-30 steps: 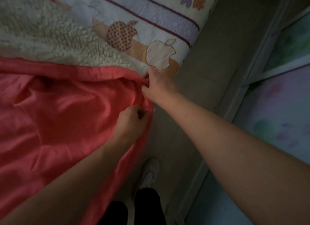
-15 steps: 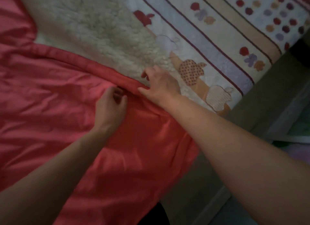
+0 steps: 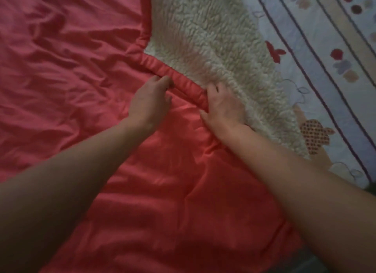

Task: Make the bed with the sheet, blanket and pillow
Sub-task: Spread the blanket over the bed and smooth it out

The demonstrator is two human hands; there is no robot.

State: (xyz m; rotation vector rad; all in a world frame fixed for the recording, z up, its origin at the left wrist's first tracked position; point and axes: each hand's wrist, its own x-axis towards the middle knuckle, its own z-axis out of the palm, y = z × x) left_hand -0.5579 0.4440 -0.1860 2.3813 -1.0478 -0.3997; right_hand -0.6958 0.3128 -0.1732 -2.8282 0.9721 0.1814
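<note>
Fingers (image 3: 160, 81) of left hand (image 3: 149, 104) curled, pinching blanket (image 3: 162, 191) hem; right hand (image 3: 223, 108) clamped round hem — fleece underside at 1 o'clock, patterned sheet (image 3: 325, 38) at 3 o'clock.

Dim light; a grey floor (image 3: 311, 261) sliver at lower right.

a coral-red blanket (image 3: 71, 69) with cream fleece lining (image 3: 213, 38) over a white sheet (image 3: 325, 59) printed with purple stripes, dots and apples

Smooth satiny red blanket (image 3: 71, 73), nubbly cream fleece lining (image 3: 213, 40), matt quilted printed sheet (image 3: 325, 55)
</note>
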